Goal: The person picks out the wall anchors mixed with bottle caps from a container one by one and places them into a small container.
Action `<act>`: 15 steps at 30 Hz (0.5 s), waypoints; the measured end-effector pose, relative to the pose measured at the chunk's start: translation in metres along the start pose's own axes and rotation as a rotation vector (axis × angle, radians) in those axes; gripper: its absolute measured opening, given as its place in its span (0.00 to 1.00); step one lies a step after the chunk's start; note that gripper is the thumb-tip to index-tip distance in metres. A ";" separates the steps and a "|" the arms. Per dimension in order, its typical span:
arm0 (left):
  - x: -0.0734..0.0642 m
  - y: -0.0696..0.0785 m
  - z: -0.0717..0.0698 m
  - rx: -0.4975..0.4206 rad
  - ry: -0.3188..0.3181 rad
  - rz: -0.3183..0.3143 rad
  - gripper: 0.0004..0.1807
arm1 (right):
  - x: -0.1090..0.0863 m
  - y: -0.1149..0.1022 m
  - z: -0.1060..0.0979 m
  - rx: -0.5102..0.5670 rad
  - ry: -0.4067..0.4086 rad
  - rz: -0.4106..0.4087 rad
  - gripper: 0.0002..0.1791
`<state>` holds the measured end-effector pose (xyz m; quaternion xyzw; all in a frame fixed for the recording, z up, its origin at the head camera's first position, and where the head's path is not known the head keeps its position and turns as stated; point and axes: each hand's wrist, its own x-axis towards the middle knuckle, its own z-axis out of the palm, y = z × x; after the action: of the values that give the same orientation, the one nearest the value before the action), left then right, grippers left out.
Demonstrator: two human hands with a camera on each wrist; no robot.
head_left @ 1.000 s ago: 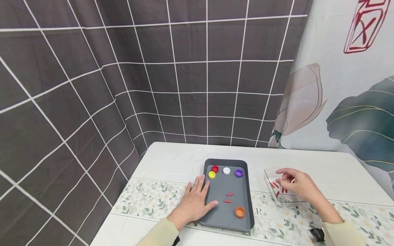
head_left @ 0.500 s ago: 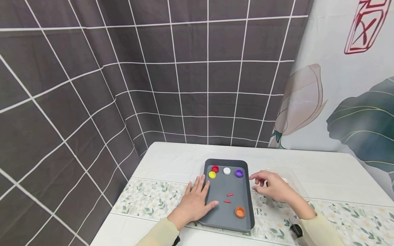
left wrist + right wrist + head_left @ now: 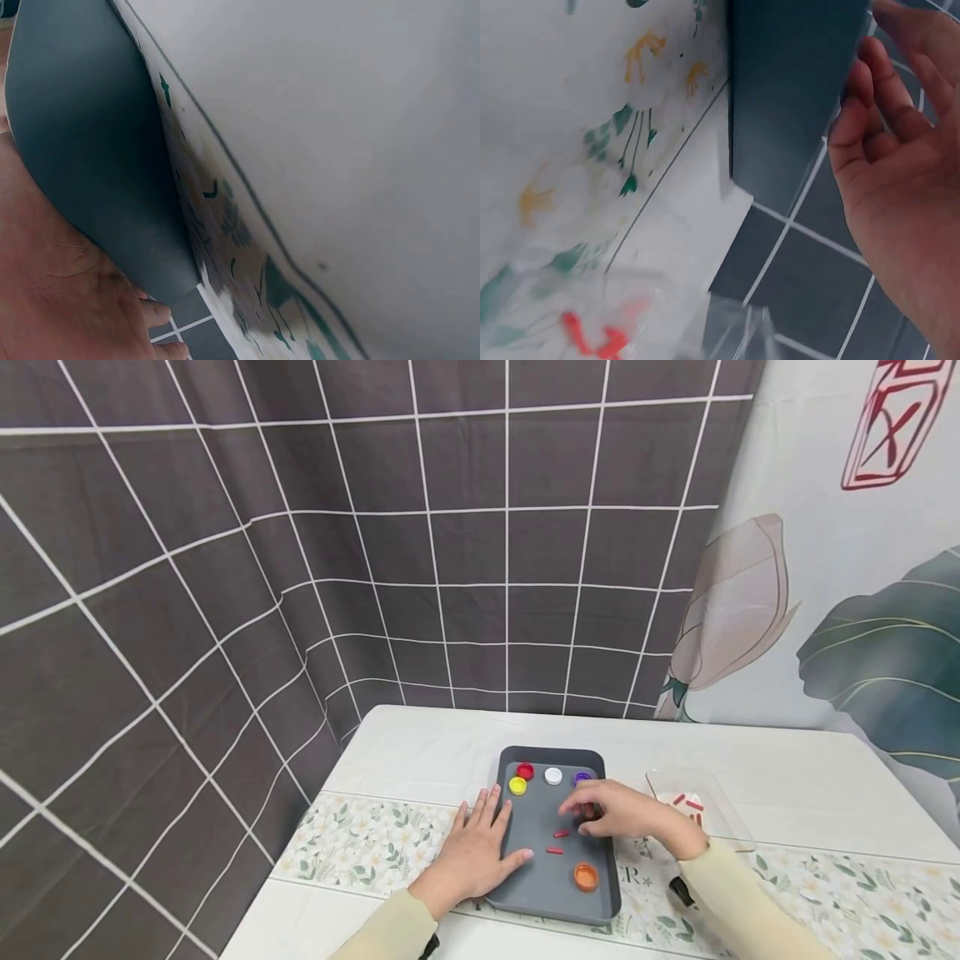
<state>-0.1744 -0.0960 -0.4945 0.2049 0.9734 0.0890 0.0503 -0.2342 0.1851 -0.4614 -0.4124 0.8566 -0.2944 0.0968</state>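
Observation:
My left hand rests with spread, straight fingers on the left rim of a grey tray; in the left wrist view its palm lies against the tray's side. My right hand is over the tray's right rim, fingers bent, near the purple cap, which it partly covers. I cannot tell whether something small sits between its fingertips. Below them in the tray lie two short red sticks. An orange cap sits near the front; red, yellow and white caps stand at the back.
To the right of the tray, a clear plastic box holds several more red sticks. A white tablecloth with a floral band covers the table. A dark gridded curtain hangs behind and at the left.
My right hand has moved left from inside the clear box, across the table, to over the grey tray. The left hand has stayed in place.

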 end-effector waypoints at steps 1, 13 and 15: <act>0.000 0.000 0.000 0.000 -0.001 0.000 0.47 | 0.004 0.000 0.001 -0.005 -0.033 0.005 0.16; 0.000 0.000 -0.003 0.006 -0.006 0.005 0.47 | 0.037 0.006 0.007 -0.045 -0.236 -0.038 0.21; 0.000 0.000 -0.002 0.008 -0.005 0.004 0.46 | 0.039 0.007 0.008 -0.056 -0.247 -0.043 0.21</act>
<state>-0.1750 -0.0965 -0.4923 0.2073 0.9732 0.0848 0.0519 -0.2607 0.1551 -0.4692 -0.4663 0.8371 -0.2192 0.1837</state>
